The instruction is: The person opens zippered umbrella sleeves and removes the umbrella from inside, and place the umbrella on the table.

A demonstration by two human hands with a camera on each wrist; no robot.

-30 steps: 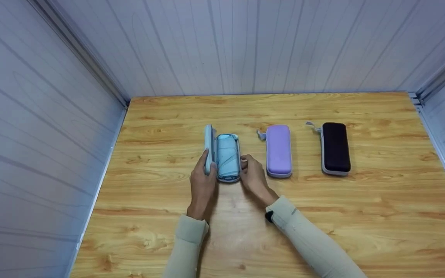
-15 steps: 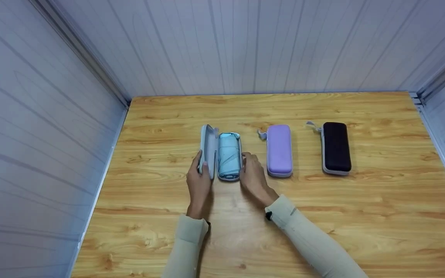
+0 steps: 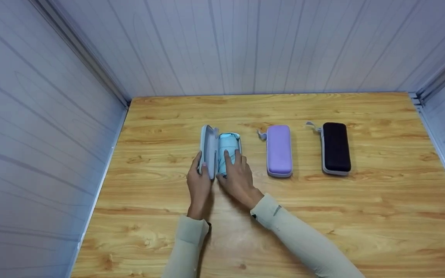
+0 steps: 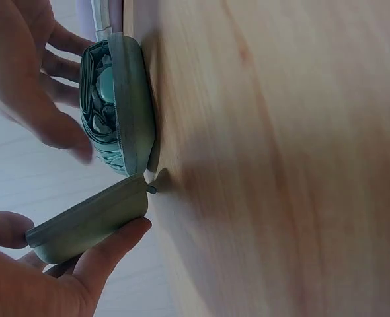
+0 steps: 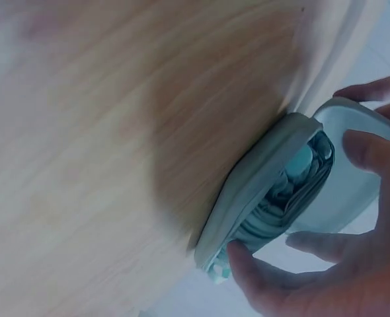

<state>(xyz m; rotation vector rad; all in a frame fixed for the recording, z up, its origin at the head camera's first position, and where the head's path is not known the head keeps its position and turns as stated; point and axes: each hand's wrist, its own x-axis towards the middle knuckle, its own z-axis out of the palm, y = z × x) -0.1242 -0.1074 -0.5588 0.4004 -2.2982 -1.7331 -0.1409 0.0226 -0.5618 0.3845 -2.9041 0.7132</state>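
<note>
A light blue zip case [image 3: 209, 150] stands unfolded on the wooden table, its lid raised on the left. Packed in its other half is a folded light blue compact umbrella [image 3: 227, 143], with bunched fabric and a round end [image 4: 106, 84] showing in the left wrist view. My left hand [image 3: 199, 185] grips the lid [image 4: 92, 218] between thumb and fingers. Over the umbrella is my right hand [image 3: 238, 178], its fingers spread and fairly straight. In the right wrist view one fingertip [image 5: 238, 254] reaches the rim of the case; the thumb stands apart from the umbrella.
To the right lies a closed purple case [image 3: 279, 150] with a grey strap. Farther right is a closed black case [image 3: 336, 146], also strapped. Pale panel walls [image 3: 230, 46] enclose the table [image 3: 168, 127] at the back and sides.
The lid has tilted farther left in my left hand, showing its inside. My right hand has left the case's right edge and moved left over the umbrella, its fingers spreading.
</note>
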